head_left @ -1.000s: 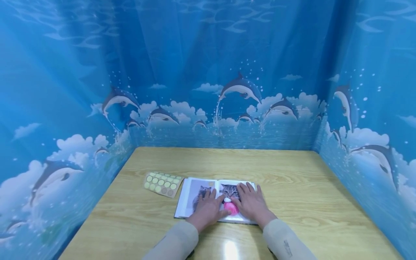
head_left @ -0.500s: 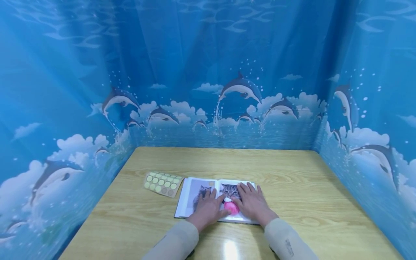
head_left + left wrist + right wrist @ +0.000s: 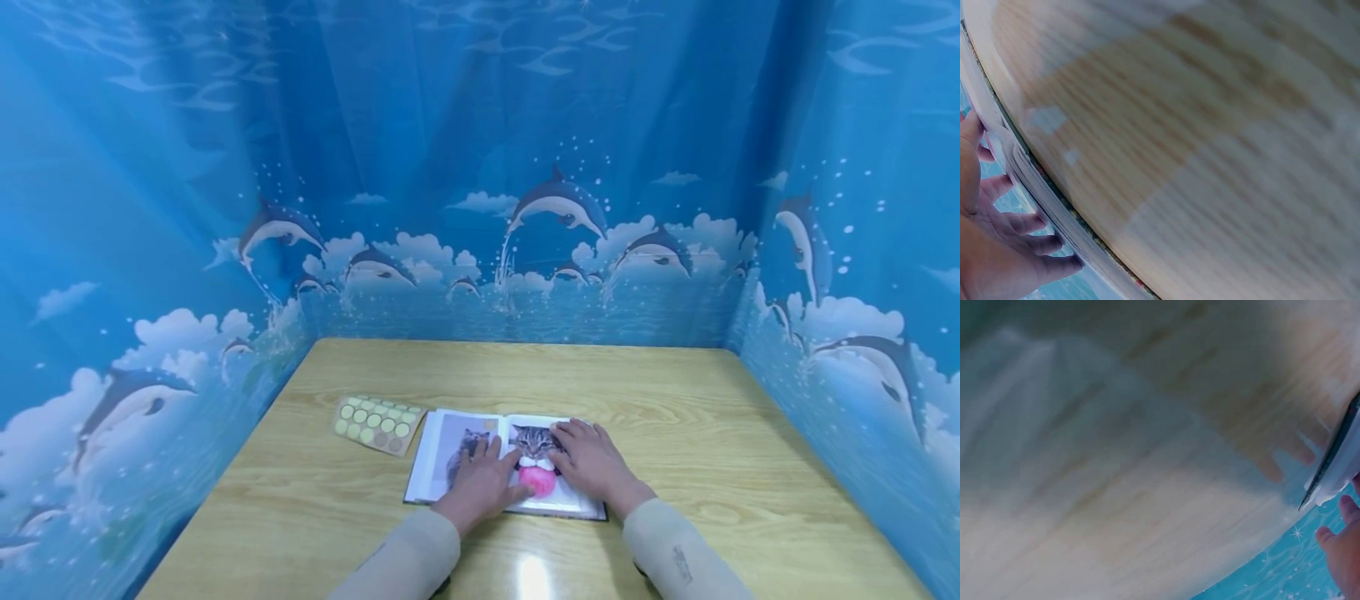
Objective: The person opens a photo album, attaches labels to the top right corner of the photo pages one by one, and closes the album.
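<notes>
An open picture book (image 3: 432, 467) lies flat on the wooden table, with a cat photo on each page. Across the lower left page and the gutter rests my left hand (image 3: 480, 487), fingers spread and straight. My right hand (image 3: 592, 462) lies over the outer part of the right page, its fingertips beside the tabby cat's face and the pink ball (image 3: 537, 481) printed below it. In the left wrist view, the left hand (image 3: 1004, 244) reaches over the book's page edges (image 3: 1054, 206). The right wrist view catches part of the right hand (image 3: 1344, 547) by the cover edge (image 3: 1335, 450).
Left of the book lies a sheet of round pale-green stickers (image 3: 378, 423), with bare round spots near its lower right corner. The table (image 3: 675, 417) is glossy and reflects light. Blue dolphin-print curtains (image 3: 480, 167) surround it at the back and sides.
My right hand has slid a little to the right, uncovering more of the cat photo and the book's lower right corner. The left hand stays in place on the book.
</notes>
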Demonstrator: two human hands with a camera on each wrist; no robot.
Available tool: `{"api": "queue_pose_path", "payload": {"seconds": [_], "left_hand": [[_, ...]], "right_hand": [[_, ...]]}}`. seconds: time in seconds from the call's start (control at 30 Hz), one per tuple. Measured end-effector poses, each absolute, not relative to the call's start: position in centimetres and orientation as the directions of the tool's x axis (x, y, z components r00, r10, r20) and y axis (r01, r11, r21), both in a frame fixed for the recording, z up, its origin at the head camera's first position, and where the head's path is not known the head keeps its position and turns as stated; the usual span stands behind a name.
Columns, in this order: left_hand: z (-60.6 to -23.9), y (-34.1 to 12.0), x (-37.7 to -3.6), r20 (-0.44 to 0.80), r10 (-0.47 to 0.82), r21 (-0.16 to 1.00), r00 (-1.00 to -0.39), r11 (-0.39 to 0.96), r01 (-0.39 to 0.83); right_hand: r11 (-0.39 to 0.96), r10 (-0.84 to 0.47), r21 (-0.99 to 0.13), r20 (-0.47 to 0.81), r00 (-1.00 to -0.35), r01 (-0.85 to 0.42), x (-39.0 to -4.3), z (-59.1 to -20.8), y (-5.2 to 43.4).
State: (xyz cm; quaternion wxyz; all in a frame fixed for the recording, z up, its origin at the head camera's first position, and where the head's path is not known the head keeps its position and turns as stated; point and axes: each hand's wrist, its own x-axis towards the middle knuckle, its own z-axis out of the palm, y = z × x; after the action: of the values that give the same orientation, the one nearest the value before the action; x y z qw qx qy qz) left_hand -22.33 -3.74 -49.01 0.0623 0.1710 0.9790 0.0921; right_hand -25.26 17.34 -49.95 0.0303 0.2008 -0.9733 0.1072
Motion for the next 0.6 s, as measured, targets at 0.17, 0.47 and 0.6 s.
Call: {"api": "queue_pose_path", "payload": {"seconds": [0.17, 0.47, 0.6], "left_hand": [[-48.98, -3.75, -22.38, -0.085, 0.353, 0.208, -0.932, 0.921, 0.33], [-48.84, -3.71, -22.27, -0.096, 0.339, 0.207, -0.936, 0.926, 0.314], [-48.83, -3.72, -22.24, -0.104, 0.339, 0.208, -0.935, 0.927, 0.313]], "right_hand": [[0.905, -0.369, -0.183, 0.113, -0.922, -0.385, -25.8, -50.27, 17.21], [0.906, -0.391, -0.131, 0.112, -0.914, -0.403, -26.05, -50.63, 16.71], [0.902, -0.404, -0.112, 0.126, -0.906, -0.418, -25.77, -50.58, 16.58]]}}
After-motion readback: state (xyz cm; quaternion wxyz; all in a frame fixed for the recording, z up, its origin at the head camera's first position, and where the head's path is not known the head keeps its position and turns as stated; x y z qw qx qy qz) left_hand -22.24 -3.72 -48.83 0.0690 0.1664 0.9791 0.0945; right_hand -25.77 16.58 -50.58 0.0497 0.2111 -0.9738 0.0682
